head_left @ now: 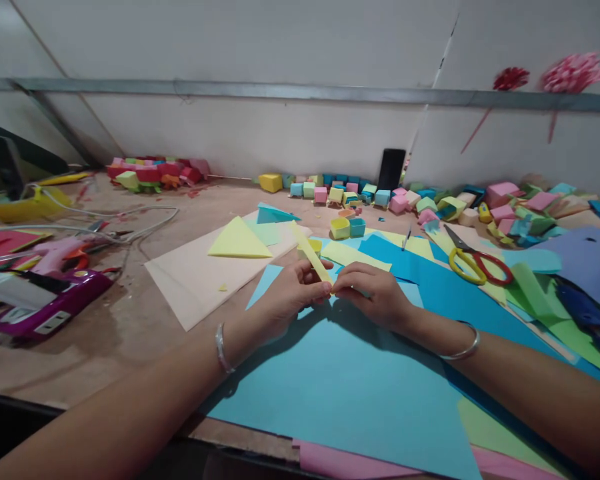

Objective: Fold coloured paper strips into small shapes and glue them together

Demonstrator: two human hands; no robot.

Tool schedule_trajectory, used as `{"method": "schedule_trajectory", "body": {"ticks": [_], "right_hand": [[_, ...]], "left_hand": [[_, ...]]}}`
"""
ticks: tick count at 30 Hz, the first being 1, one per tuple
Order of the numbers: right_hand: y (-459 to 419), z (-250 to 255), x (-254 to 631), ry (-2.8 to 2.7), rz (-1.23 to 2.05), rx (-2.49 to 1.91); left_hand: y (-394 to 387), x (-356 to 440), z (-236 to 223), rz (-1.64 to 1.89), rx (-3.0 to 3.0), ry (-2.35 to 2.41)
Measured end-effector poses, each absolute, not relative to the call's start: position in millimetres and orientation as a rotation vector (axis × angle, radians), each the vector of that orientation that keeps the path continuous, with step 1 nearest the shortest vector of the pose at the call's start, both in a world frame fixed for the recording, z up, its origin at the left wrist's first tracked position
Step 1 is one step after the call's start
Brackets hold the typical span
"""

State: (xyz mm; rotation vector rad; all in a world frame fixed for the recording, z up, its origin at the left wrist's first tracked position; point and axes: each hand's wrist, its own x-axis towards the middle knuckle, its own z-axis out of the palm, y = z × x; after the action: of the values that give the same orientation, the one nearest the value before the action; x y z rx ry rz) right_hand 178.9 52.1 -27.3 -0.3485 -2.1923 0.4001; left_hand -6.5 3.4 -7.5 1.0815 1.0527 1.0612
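Your left hand (300, 287) and right hand (373, 292) pinch a yellow paper strip (309, 251), not yet closed into shape, inward of the bench's (135, 327) front edge; paper boxes (320, 195), apparently finished, line the back edge.

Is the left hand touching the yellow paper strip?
Touching: in the head view, the left hand pinches the yellow paper strip near its lower end, thumb against it.

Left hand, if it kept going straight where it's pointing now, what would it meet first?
The left hand would likely meet the right hand first; any gap between them is hard to judge.
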Motion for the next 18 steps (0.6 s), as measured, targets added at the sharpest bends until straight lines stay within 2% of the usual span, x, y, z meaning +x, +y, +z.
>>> {"method": "schedule_trajectory", "body": {"ticks": [10, 18], "right_hand": [[37, -24, 173, -2.119, 0.556, -0.619], [38, -27, 173, -2.070, 0.585, -0.753]], "left_hand": [[-2, -2, 8, 1.052, 1.203, 1.241], [-3, 1, 5, 1.060, 1.189, 1.184]]}}
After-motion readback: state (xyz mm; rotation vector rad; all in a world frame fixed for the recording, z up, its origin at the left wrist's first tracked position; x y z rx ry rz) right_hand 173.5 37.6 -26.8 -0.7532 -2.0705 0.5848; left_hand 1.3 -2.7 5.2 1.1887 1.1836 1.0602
